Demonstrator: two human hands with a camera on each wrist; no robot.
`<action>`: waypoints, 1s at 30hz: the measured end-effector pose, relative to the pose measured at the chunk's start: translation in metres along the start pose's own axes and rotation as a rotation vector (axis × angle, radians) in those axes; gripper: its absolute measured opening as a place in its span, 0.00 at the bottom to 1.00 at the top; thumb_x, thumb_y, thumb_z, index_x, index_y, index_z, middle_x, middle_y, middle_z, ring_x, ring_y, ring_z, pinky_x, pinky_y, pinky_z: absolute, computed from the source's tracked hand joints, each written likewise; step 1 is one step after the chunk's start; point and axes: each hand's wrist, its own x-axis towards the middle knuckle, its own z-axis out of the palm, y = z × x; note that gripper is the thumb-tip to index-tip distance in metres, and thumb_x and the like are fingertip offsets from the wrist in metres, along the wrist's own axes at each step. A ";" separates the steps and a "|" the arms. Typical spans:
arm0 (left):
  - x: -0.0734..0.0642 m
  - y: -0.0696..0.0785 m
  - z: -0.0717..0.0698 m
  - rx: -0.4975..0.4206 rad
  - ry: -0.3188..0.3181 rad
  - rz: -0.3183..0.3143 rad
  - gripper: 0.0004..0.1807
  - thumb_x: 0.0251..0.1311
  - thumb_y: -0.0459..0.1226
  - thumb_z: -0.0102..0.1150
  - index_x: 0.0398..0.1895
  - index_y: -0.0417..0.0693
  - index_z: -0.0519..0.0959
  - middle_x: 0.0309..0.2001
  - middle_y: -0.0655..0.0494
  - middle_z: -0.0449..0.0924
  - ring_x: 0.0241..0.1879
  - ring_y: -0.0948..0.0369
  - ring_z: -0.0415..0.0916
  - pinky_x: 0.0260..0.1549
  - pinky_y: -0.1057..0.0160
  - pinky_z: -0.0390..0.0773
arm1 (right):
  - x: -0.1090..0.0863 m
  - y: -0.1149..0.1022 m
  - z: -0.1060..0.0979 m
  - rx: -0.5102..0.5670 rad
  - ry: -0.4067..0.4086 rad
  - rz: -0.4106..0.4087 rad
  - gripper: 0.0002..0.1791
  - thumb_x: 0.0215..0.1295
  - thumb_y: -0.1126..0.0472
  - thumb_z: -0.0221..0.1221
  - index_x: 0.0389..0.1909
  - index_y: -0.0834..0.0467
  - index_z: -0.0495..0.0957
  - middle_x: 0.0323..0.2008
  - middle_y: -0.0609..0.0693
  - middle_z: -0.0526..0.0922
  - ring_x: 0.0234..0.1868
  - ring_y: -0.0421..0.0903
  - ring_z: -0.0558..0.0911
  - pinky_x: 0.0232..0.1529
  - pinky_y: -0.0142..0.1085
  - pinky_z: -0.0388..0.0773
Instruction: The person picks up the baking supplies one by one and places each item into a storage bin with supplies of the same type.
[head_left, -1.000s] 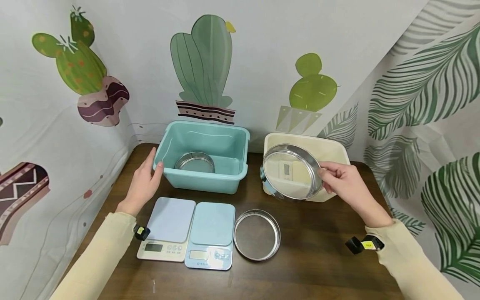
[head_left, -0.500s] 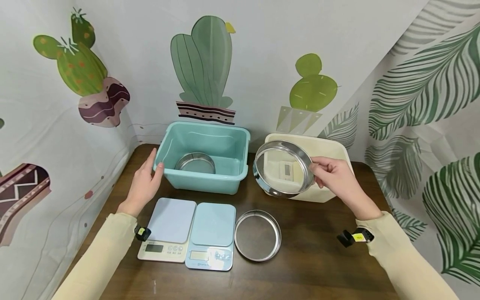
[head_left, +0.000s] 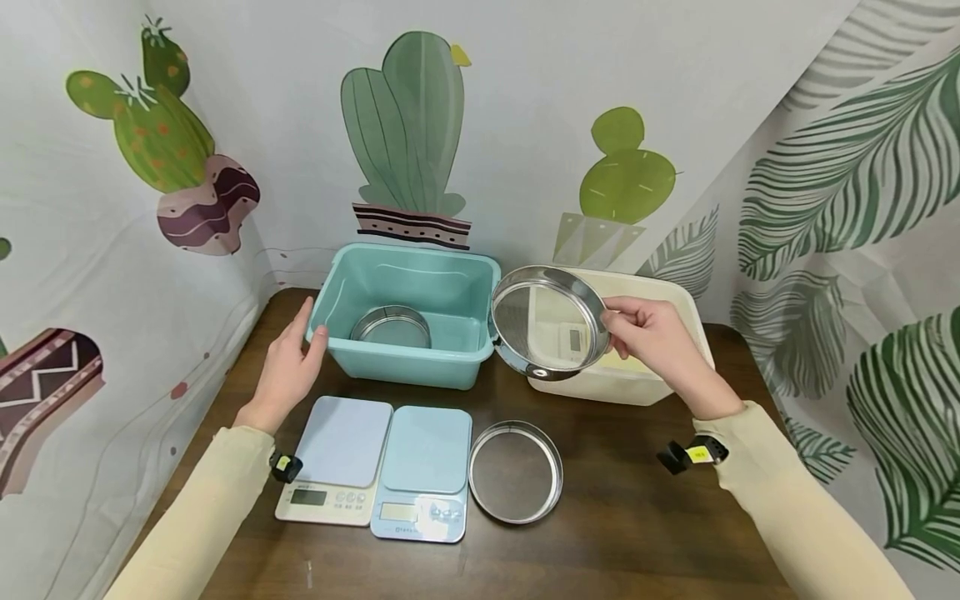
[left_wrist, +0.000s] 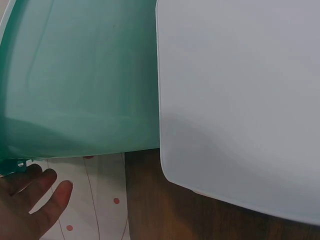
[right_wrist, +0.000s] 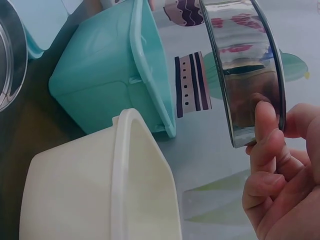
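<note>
My right hand (head_left: pixel 641 329) pinches the rim of a round metal sieve (head_left: pixel 551 321), tilted above the cream bin (head_left: pixel 611 388) at its left side. In the right wrist view, thumb and fingers grip the shiny side wall of this sieve (right_wrist: pixel 250 75). My left hand (head_left: pixel 288 371) is at the left end of the teal bin (head_left: pixel 408 352), fingers relaxed and close to its rim; whether they touch cannot be told. A second sieve (head_left: pixel 392 327) lies inside the teal bin. Another sieve (head_left: pixel 516 473) lies flat on the table.
A white kitchen scale (head_left: pixel 343 442) and a light blue one (head_left: pixel 426 450) stand side by side at the front left. Through the held mesh, a small scale (head_left: pixel 575 340) shows inside the cream bin. A cactus-print cloth (head_left: pixel 525 167) hangs behind the brown table (head_left: pixel 615 500).
My right hand has carried the sieve leftward and slightly upward, from over the cream bin's middle toward the teal bin. The left hand has stayed in place.
</note>
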 end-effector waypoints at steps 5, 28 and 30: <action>0.000 -0.001 0.000 -0.002 0.006 0.002 0.35 0.81 0.49 0.42 0.85 0.47 0.53 0.75 0.30 0.63 0.65 0.33 0.71 0.58 0.31 0.73 | 0.010 -0.003 0.004 0.015 -0.004 0.002 0.15 0.75 0.61 0.56 0.53 0.65 0.85 0.16 0.45 0.78 0.18 0.39 0.74 0.20 0.28 0.68; 0.002 -0.002 -0.001 0.027 0.001 0.011 0.35 0.82 0.50 0.41 0.85 0.48 0.52 0.75 0.30 0.63 0.64 0.33 0.72 0.58 0.31 0.73 | 0.060 -0.024 0.022 0.071 -0.056 0.013 0.19 0.73 0.60 0.56 0.57 0.67 0.82 0.19 0.47 0.82 0.20 0.38 0.75 0.26 0.26 0.74; 0.002 -0.003 -0.002 0.028 0.001 0.009 0.35 0.82 0.50 0.41 0.85 0.48 0.52 0.75 0.30 0.62 0.65 0.33 0.72 0.58 0.31 0.73 | 0.064 -0.026 0.025 0.074 -0.068 0.008 0.19 0.73 0.61 0.56 0.57 0.67 0.82 0.19 0.47 0.81 0.20 0.38 0.75 0.26 0.26 0.73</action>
